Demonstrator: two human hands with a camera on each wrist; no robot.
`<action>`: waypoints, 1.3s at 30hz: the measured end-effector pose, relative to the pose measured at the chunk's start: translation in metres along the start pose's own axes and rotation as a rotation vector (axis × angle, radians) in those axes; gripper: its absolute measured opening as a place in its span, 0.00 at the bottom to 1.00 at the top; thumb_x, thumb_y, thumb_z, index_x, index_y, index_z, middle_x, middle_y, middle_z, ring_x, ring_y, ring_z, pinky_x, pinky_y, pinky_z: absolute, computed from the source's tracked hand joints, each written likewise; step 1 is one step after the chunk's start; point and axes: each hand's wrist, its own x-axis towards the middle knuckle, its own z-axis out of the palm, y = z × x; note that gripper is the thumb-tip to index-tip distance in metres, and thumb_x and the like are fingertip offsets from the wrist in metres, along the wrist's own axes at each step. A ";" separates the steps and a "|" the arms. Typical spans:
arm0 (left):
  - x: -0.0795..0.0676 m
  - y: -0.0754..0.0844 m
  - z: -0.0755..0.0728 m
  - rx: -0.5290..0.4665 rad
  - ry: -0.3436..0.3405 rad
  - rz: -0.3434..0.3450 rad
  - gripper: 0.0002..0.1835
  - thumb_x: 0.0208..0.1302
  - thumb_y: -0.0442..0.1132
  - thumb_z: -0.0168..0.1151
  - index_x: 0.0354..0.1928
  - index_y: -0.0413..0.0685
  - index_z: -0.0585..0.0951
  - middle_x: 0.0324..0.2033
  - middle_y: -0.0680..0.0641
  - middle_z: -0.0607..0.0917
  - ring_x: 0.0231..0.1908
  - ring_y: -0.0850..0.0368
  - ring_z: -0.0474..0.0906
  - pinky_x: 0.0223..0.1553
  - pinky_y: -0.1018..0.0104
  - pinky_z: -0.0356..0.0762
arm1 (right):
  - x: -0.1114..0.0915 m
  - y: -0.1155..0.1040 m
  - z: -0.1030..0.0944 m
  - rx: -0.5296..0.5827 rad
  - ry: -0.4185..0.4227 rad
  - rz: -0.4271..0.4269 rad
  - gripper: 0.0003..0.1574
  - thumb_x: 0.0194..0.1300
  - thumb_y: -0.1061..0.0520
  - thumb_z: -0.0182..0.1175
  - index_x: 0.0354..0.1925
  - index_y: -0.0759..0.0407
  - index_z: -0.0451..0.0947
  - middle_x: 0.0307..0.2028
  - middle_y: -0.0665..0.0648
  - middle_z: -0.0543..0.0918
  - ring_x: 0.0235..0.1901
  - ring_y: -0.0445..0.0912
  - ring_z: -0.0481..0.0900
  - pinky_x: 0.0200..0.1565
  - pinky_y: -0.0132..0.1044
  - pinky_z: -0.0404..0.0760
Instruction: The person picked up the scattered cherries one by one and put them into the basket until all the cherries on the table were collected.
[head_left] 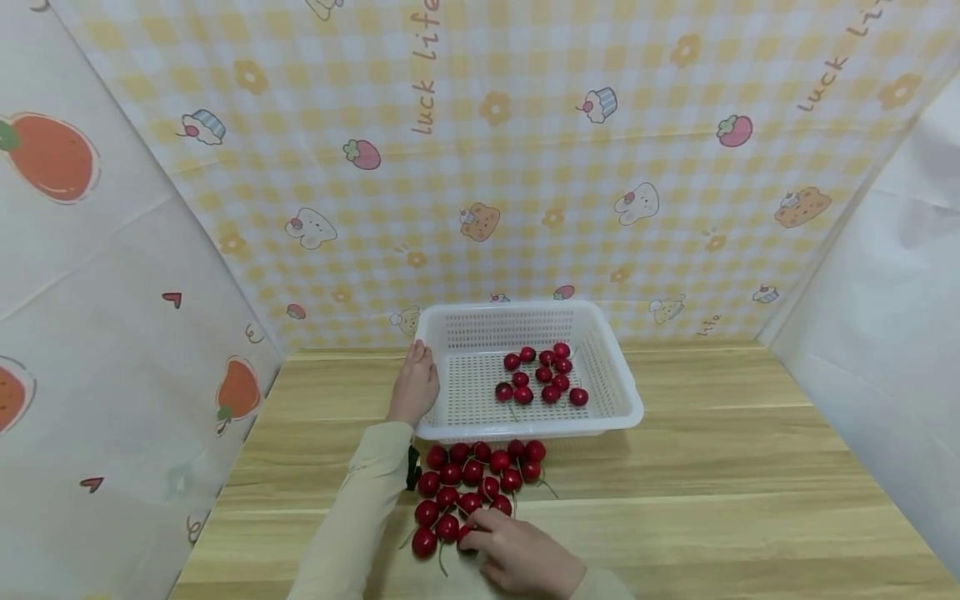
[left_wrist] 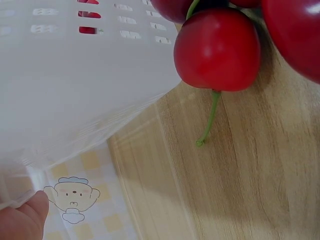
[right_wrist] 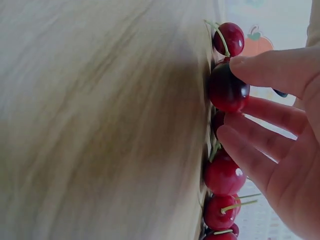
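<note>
A white perforated plastic basket [head_left: 517, 431] stands at the back of the table, with several red cherries [head_left: 551, 394] lying in its right half. My left hand [head_left: 416, 385] grips its left rim; in the left wrist view a fingertip [left_wrist: 31, 212] shows at the edge. In front of the basket lies a cluster of cherries [head_left: 472, 472], many with green stems. My right hand [head_left: 525, 552] is at the cluster's near right edge, pinching one dark red cherry [right_wrist: 228, 89] between thumb and fingers, low over the wood. Other cherries [right_wrist: 224, 172] line up beside those fingers.
The light wooden table [head_left: 712, 492] reaches back to a yellow checked cloth [head_left: 495, 167] right behind the basket. White printed sheeting [head_left: 120, 350] closes off the left, and plain white sheeting [head_left: 885, 333] the right. A dark band [head_left: 413, 468] sits at my left sleeve.
</note>
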 end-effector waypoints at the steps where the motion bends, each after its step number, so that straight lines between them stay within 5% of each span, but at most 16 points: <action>1: 0.000 0.000 0.000 -0.001 -0.003 -0.001 0.22 0.65 0.32 0.46 0.58 0.24 0.65 0.63 0.30 0.60 0.66 0.39 0.51 0.65 0.51 0.53 | 0.001 0.000 0.000 -0.003 0.002 -0.001 0.18 0.54 0.60 0.61 0.45 0.48 0.79 0.44 0.45 0.74 0.39 0.32 0.70 0.41 0.18 0.73; 23: -0.001 0.000 0.001 0.005 -0.018 -0.015 0.22 0.65 0.32 0.46 0.59 0.25 0.64 0.63 0.31 0.59 0.66 0.39 0.50 0.66 0.50 0.52 | 0.012 0.001 0.011 -0.081 0.062 0.049 0.11 0.57 0.56 0.62 0.41 0.48 0.77 0.33 0.44 0.72 0.31 0.31 0.66 0.34 0.16 0.72; 39: 0.001 -0.003 0.003 0.001 0.002 -0.004 0.22 0.65 0.32 0.46 0.58 0.25 0.65 0.63 0.31 0.60 0.66 0.39 0.52 0.65 0.51 0.52 | -0.006 -0.006 -0.023 -0.023 0.176 -0.067 0.14 0.53 0.64 0.63 0.40 0.53 0.81 0.39 0.47 0.74 0.39 0.34 0.71 0.43 0.17 0.72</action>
